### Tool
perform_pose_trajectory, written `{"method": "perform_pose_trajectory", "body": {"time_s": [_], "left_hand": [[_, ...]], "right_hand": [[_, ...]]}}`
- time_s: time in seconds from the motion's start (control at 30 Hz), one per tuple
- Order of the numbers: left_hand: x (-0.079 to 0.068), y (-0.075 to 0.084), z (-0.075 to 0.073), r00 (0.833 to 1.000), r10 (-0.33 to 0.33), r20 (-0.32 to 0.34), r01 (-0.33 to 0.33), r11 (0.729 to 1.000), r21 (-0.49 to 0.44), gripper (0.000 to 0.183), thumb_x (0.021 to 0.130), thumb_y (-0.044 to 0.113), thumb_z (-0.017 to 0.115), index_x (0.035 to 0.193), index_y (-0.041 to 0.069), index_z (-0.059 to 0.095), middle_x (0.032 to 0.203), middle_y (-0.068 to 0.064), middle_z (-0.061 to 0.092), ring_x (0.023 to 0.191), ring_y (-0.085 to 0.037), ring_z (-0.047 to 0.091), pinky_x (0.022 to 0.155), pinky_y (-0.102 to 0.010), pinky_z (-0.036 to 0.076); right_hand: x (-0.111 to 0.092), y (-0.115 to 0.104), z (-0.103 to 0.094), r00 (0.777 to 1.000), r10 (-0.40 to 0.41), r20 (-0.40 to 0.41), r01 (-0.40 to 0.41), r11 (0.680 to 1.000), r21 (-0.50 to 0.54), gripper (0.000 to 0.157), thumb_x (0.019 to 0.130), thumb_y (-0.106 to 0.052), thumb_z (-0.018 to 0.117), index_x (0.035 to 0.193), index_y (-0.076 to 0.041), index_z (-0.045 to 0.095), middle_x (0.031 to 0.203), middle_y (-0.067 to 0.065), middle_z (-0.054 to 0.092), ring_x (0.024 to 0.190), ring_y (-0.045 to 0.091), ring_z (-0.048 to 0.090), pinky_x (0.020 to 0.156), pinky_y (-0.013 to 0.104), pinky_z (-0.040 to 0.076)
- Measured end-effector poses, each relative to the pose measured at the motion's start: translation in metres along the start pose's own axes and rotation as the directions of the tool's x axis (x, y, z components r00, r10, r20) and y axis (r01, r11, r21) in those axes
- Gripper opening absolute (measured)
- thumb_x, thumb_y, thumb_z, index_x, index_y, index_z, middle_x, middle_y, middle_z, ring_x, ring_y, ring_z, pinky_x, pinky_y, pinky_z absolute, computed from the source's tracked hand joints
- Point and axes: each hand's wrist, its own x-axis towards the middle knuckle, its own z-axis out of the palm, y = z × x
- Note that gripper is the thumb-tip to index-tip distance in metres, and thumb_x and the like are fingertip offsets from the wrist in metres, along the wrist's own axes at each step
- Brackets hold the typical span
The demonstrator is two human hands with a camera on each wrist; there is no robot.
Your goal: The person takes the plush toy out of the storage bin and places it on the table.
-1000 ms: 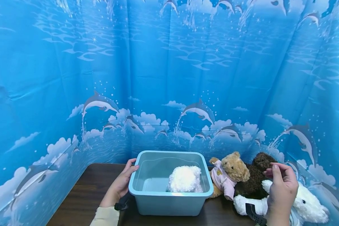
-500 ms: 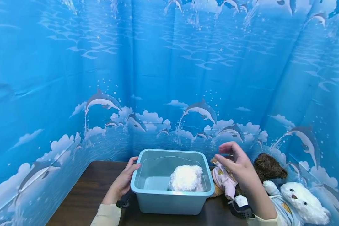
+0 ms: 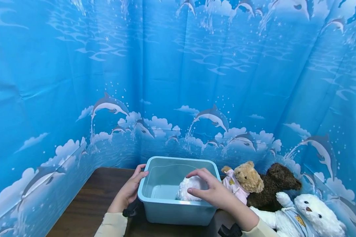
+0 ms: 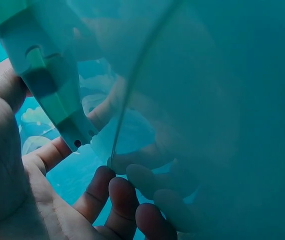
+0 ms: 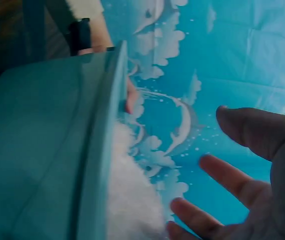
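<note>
A light blue plastic bin [image 3: 178, 214] stands on the table, a fluffy white plush toy [image 3: 183, 191] inside at its right end. My left hand [image 3: 130, 189] grips the bin's left side, thumb over the rim and fingertips against the outer wall, as the left wrist view shows. Over the plush toy hovers my right hand [image 3: 212, 188], thumb and fingers spread apart. The right wrist view has the right hand [image 5: 242, 185] beside the bin's rim and the white fur [image 5: 132, 195], with nothing between thumb and fingers.
Right of the bin sit a tan teddy bear [image 3: 247, 176] in a pink top, a dark brown teddy bear [image 3: 280, 181] and a white teddy bear [image 3: 317, 210] in a light blue top. A dolphin-print curtain [image 3: 172, 82] hangs behind the dark wooden table [image 3: 83, 204].
My right hand has swept left from the teddy bears to above the plush toy inside the bin. The left hand keeps its hold on the bin.
</note>
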Motion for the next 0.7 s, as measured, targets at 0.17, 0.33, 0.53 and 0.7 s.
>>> {"method": "perform_pose_trajectory", "body": {"time_s": [0.17, 0.33, 0.53, 0.7], "left_hand": [[0.0, -0.003, 0.002, 1.0, -0.007, -0.005, 0.007, 1.0, -0.007, 0.05, 0.114, 0.04, 0.053, 0.157, 0.022, 0.034, 0.147, -0.029, 0.049, 0.127, -0.041, 0.06, 0.098, -0.049, 0.059], [0.0, -0.003, 0.003, 1.0, -0.009, -0.006, 0.009, 1.0, -0.004, 0.05, 0.114, 0.04, 0.053, 0.156, 0.022, 0.034, 0.147, -0.029, 0.049, 0.126, -0.04, 0.06, 0.099, -0.05, 0.059], [0.001, -0.002, 0.002, 1.0, -0.009, -0.002, 0.009, 1.0, -0.008, 0.048, 0.114, 0.039, 0.052, 0.156, 0.023, 0.033, 0.148, -0.029, 0.047, 0.126, -0.039, 0.06, 0.101, -0.054, 0.058], [0.001, -0.001, 0.002, 1.0, -0.012, -0.001, 0.012, 1.0, -0.007, 0.048, 0.114, 0.039, 0.051, 0.156, 0.024, 0.033, 0.15, -0.029, 0.045, 0.127, -0.037, 0.059, 0.102, -0.054, 0.058]], "right_hand": [[0.003, 0.009, 0.004, 0.996, -0.005, 0.089, 0.01, 0.998, -0.056, 0.03, 0.108, -0.039, 0.068, 0.136, -0.029, 0.071, 0.152, 0.004, 0.055, 0.148, 0.037, 0.048, 0.115, 0.074, 0.039], [0.014, 0.016, 0.0, 0.99, 0.053, 0.133, -0.037, 0.992, -0.119, 0.034, 0.107, -0.037, 0.071, 0.139, -0.025, 0.072, 0.175, 0.011, 0.038, 0.165, 0.047, 0.024, 0.122, 0.082, 0.024], [0.029, 0.023, -0.01, 0.977, 0.151, 0.15, -0.129, 0.981, -0.147, 0.044, 0.104, -0.035, 0.075, 0.147, -0.029, 0.067, 0.182, 0.008, 0.025, 0.17, 0.045, 0.007, 0.126, 0.08, 0.015], [0.041, 0.026, -0.015, 0.963, 0.198, 0.183, -0.174, 0.975, -0.14, 0.043, 0.104, -0.037, 0.076, 0.146, -0.035, 0.067, 0.181, 0.012, 0.024, 0.164, 0.05, 0.026, 0.12, 0.073, 0.038]]}}
